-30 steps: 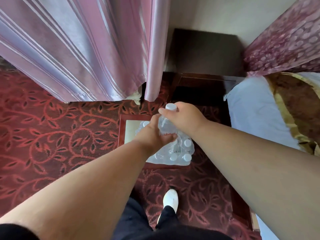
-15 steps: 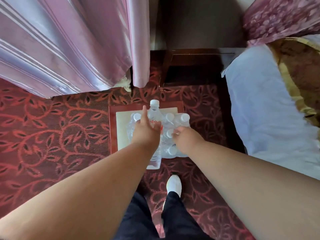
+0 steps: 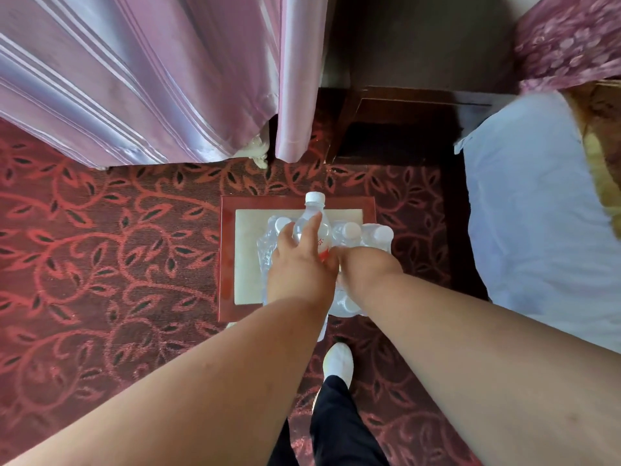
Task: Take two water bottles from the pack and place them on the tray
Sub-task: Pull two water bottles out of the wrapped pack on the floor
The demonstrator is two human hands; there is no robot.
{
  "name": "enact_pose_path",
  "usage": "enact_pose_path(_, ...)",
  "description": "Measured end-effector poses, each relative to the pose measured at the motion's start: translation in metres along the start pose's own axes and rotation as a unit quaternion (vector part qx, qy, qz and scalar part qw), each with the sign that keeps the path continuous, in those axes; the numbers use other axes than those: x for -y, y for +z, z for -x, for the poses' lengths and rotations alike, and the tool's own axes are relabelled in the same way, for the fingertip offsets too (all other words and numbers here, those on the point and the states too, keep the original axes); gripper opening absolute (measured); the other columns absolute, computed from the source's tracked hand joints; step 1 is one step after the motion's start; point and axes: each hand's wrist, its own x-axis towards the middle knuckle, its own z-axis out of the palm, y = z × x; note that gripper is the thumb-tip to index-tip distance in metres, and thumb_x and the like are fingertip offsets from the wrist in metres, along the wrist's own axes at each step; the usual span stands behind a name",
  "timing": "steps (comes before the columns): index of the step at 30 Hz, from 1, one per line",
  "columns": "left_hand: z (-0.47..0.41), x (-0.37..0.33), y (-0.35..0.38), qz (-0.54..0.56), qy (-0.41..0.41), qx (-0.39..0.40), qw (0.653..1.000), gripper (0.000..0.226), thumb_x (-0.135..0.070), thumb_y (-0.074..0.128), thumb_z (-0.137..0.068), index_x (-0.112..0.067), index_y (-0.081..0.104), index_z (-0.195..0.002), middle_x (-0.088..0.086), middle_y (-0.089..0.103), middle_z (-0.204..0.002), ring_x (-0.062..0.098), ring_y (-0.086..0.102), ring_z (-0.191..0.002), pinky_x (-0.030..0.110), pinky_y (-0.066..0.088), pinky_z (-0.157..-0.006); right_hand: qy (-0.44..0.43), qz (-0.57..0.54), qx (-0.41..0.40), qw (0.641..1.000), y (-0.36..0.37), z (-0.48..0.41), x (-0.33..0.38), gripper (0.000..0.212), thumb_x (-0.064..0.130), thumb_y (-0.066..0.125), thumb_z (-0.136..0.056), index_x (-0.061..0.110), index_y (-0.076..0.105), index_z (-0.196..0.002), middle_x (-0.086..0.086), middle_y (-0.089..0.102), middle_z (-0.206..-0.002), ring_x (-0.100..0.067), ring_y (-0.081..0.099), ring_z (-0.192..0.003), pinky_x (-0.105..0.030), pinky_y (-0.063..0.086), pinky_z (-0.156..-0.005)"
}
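Observation:
A clear water bottle point(image 3: 314, 215) with a white cap and a red label stands tilted above the pack, and my left hand point(image 3: 299, 264) is shut around its body. The shrink-wrapped pack of bottles point(image 3: 371, 235) sits on a tray point(image 3: 228, 250) with a red-brown rim and a cream centre, on the carpet. My right hand point(image 3: 366, 269) presses down into the middle of the pack, right beside my left hand. Its fingers curl under and are hidden, so what they hold is unclear.
The tray lies on red patterned carpet point(image 3: 100, 264). Pink curtains point(image 3: 151, 79) hang at the back left, a dark wooden nightstand point(image 3: 403, 129) stands behind the tray, and a bed with a white sheet point(image 3: 537, 213) runs along the right. My white shoe point(image 3: 337, 361) is just in front of the tray.
A second ago my right hand held the bottle by its neck. The left hand now holds it alone, and the right hand has dropped onto the pack.

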Motion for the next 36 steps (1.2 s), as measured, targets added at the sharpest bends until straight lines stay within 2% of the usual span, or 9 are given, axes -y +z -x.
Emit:
enact_pose_path(5,0.000,-0.006,-0.001,-0.025,0.003,0.001,1.000,0.056,-0.050,0.049,-0.097,-0.055,0.020,-0.144,0.004,0.022,-0.161,0.031,0.042,-0.135,0.047,0.042,-0.103,-0.010,-0.050,-0.101,0.994,-0.005,0.046,-0.011,0.032,0.035,0.055,-0.103,0.020,0.054,-0.131,0.001,0.057,-0.085,-0.027,0.063,-0.084,-0.036,0.047,-0.069)
enact_pose_path(12,-0.002,-0.014,-0.009,-0.013,-0.048,0.043,0.998,0.060,-0.051,0.050,-0.098,-0.050,0.021,-0.151,0.003,0.015,-0.165,0.031,0.034,-0.141,0.049,0.035,-0.109,-0.032,-0.231,-0.234,0.944,-0.009,0.141,-0.048,0.046,0.043,0.058,-0.101,0.030,0.051,-0.144,-0.002,0.070,-0.124,-0.026,0.066,-0.114,-0.042,0.054,-0.092)
enact_pose_path(15,-0.001,-0.017,-0.011,-0.023,-0.057,0.048,0.997,0.059,-0.050,0.048,-0.100,-0.049,0.021,-0.153,0.005,0.015,-0.165,0.032,0.034,-0.141,0.051,0.037,-0.110,-0.043,-0.266,-0.279,0.922,-0.008,0.157,-0.063,0.041,0.045,0.060,-0.098,0.040,0.053,-0.138,0.008,0.070,-0.121,-0.017,0.067,-0.108,-0.036,0.054,-0.089)
enact_pose_path(18,-0.002,-0.018,-0.014,-0.016,-0.068,0.061,0.996,0.056,-0.049,0.045,-0.102,-0.049,0.021,-0.153,0.006,0.015,-0.165,0.033,0.033,-0.142,0.052,0.038,-0.109,-0.069,-0.353,-0.328,0.874,-0.009,0.162,-0.071,0.034,0.043,0.065,-0.094,0.050,0.057,-0.126,0.018,0.069,-0.121,-0.005,0.065,-0.104,-0.029,0.053,-0.091)
enact_pose_path(21,-0.001,-0.018,-0.015,-0.019,-0.064,0.057,0.996,0.055,-0.048,0.042,-0.103,-0.048,0.020,-0.153,0.008,0.017,-0.164,0.034,0.035,-0.140,0.053,0.039,-0.108,-0.105,-0.490,-0.371,0.782,-0.019,0.159,-0.066,0.041,0.038,0.066,-0.096,0.067,0.050,-0.121,0.021,0.065,-0.132,0.002,0.061,-0.122,-0.016,0.046,-0.101)
enact_pose_path(24,0.002,-0.015,-0.014,-0.021,-0.042,0.042,0.998,0.050,-0.048,0.035,-0.105,-0.046,0.021,-0.152,0.009,0.019,-0.163,0.036,0.039,-0.138,0.053,0.042,-0.106,-0.079,-0.547,-0.384,0.740,-0.032,0.135,-0.055,0.044,0.041,0.059,-0.099,0.046,0.045,-0.141,0.024,0.060,-0.126,0.011,0.057,-0.119,-0.001,0.043,-0.091)
enact_pose_path(29,0.002,-0.008,-0.012,0.005,-0.017,0.008,1.000,0.045,-0.043,0.029,-0.105,-0.049,0.025,-0.149,0.009,0.024,-0.161,0.034,0.043,-0.133,0.050,0.042,-0.103,-0.019,-0.582,-0.286,0.761,-0.039,0.062,-0.028,0.029,0.035,0.054,-0.101,0.024,0.054,-0.127,0.004,0.071,-0.120,-0.013,0.065,-0.114,-0.030,0.050,-0.101)
enact_pose_path(34,-0.001,0.003,-0.005,0.072,-0.024,0.000,0.997,0.050,-0.046,0.040,-0.100,-0.060,0.016,-0.142,0.002,0.028,-0.158,0.027,0.047,-0.131,0.050,0.044,-0.103,0.047,-0.612,-0.238,0.753,-0.027,0.001,-0.001,0.021,0.039,0.049,-0.100,0.041,0.061,-0.082,0.016,0.069,-0.091,-0.024,0.068,-0.106,-0.048,0.052,-0.103)
enact_pose_path(36,-0.003,0.006,-0.005,0.116,-0.024,-0.014,0.993,0.054,-0.048,0.045,-0.098,-0.060,0.017,-0.142,-0.001,0.029,-0.157,0.023,0.049,-0.129,0.045,0.043,-0.103,0.073,-0.610,-0.249,0.748,-0.024,-0.008,0.002,0.018,0.045,0.049,-0.098,0.042,0.062,-0.086,0.016,0.068,-0.092,-0.025,0.067,-0.108,-0.048,0.052,-0.102)
